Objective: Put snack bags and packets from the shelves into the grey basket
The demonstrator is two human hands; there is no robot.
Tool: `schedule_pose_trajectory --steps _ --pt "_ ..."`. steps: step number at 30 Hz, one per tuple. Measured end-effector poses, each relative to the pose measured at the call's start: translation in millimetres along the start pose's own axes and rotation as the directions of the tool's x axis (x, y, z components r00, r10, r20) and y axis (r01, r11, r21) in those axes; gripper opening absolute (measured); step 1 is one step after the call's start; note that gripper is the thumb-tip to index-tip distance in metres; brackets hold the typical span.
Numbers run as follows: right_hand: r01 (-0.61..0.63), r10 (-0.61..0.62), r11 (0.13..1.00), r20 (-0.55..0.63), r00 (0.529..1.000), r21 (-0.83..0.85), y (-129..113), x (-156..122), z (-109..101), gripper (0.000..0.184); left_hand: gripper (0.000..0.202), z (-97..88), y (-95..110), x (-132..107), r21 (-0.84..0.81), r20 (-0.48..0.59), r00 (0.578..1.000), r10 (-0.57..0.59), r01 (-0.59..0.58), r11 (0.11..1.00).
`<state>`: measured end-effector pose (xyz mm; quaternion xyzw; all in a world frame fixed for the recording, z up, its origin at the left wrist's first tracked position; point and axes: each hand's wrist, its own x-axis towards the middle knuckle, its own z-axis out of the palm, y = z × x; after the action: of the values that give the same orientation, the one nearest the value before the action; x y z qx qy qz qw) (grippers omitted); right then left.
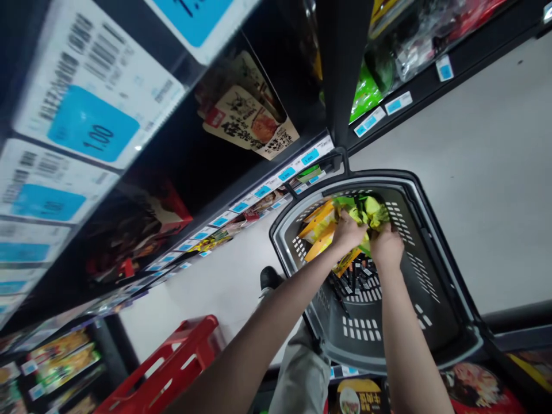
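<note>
Both my hands reach down into a grey shopping basket (431, 339) with slotted walls. My left hand (348, 231) is closed on yellow-green snack packets (357, 214). On the right, my right hand (387, 247) is closed around a crinkled yellow-green packet (375, 211) at the far end of the basket. Orange-yellow packets (321, 230) lean against the left wall, beside my left hand. Beneath my wrists, small dark packages (360, 279) lie on the basket floor. My fingertips are partly hidden by the packets.
Dark shelves with price tags (92, 129) rise close on the left, holding a boxed product (252, 123). A red basket (172, 362) stands at the lower left. More shelving with bagged goods (366, 92) is at the upper right. Pale floor (495, 172) stretches right of the basket.
</note>
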<state>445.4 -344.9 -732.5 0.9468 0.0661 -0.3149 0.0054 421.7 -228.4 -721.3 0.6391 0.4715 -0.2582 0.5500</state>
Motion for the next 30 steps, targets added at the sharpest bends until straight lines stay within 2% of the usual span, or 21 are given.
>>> schedule_pose_trajectory --steps 3,5,7,9,10,11,13,14,17,19,21,22,24,26,28,30 --pt "-0.013 0.022 0.981 -0.048 0.999 0.191 15 4 17 0.036 0.05 8.9 -1 4 0.067 -0.071 0.997 -0.03 0.035 0.997" --pt "0.009 0.046 0.941 -0.156 0.987 0.339 23 -2 25 0.037 0.053 13.4 -3 9 0.058 -0.108 0.993 -0.052 0.058 0.997" --pt "-0.073 0.207 0.899 -0.271 0.94 0.432 27 -16 35 0.042 0.066 17.8 -7 11 0.031 -0.138 0.989 -0.047 0.052 0.998" --pt "-0.269 0.434 0.818 -0.237 0.869 0.509 28 -32 48 0.05 0.073 22.2 -11 10 0.029 -0.175 0.984 -0.046 0.052 0.998" --pt "-0.346 0.502 0.769 -0.172 0.848 0.538 27 -38 55 0.053 0.073 24.1 -13 8 0.039 -0.192 0.98 -0.053 0.061 0.997" --pt "-0.387 0.521 0.732 -0.096 0.848 0.56 26 -42 61 0.054 0.072 25.6 -15 5 0.056 -0.203 0.977 -0.06 0.073 0.996" --pt "-0.379 0.46 0.717 0.012 0.888 0.585 25 -40 69 0.052 0.075 26.9 -18 -2 0.112 -0.196 0.98 -0.036 0.059 0.992" --pt "-0.354 0.421 0.727 0.025 0.907 0.588 25 -37 70 0.049 0.079 26.8 -19 -7 0.141 -0.177 0.984 0.001 0.024 0.99" --pt "-0.245 0.307 0.797 -0.022 0.951 0.552 27 -25 61 0.036 0.089 25.9 -21 -19 0.229 -0.086 0.988 0.128 -0.105 0.968" --pt "-0.113 0.187 0.852 -0.095 0.978 0.511 28 -21 53 0.036 0.093 27.8 -22 -22 0.263 -0.039 0.989 0.146 -0.131 0.956" --pt "-0.008 0.102 0.862 -0.157 0.982 0.507 25 -20 49 0.038 0.098 31.9 -24 -18 0.264 -0.01 0.991 0.135 -0.128 0.956" --pt "0.003 0.107 0.825 -0.16 0.981 0.565 23 -20 50 0.038 0.1 33.6 -25 -15 0.247 0.002 0.991 0.13 -0.127 0.961" --pt "-0.023 0.16 0.675 -0.115 0.98 0.738 21 -19 56 0.037 0.104 32.5 -25 -8 0.19 0.046 0.991 0.122 -0.129 0.973" --pt "-0.061 0.192 0.44 -0.028 0.981 0.896 25 -20 68 0.039 0.104 22.5 -26 -4 0.182 0.132 0.985 0.112 -0.135 0.974" --pt "-0.118 0.257 0.18 0.069 0.964 0.977 37 -26 82 0.04 0.102 5.0 -28 -8 0.321 0.187 0.974 0.129 -0.184 0.929" --pt "-0.226 0.378 -0.016 0.215 0.901 0.974 50 -38 98 0.036 0.1 -13.6 -35 -18 0.598 0.097 0.979 0.179 -0.201 0.776"
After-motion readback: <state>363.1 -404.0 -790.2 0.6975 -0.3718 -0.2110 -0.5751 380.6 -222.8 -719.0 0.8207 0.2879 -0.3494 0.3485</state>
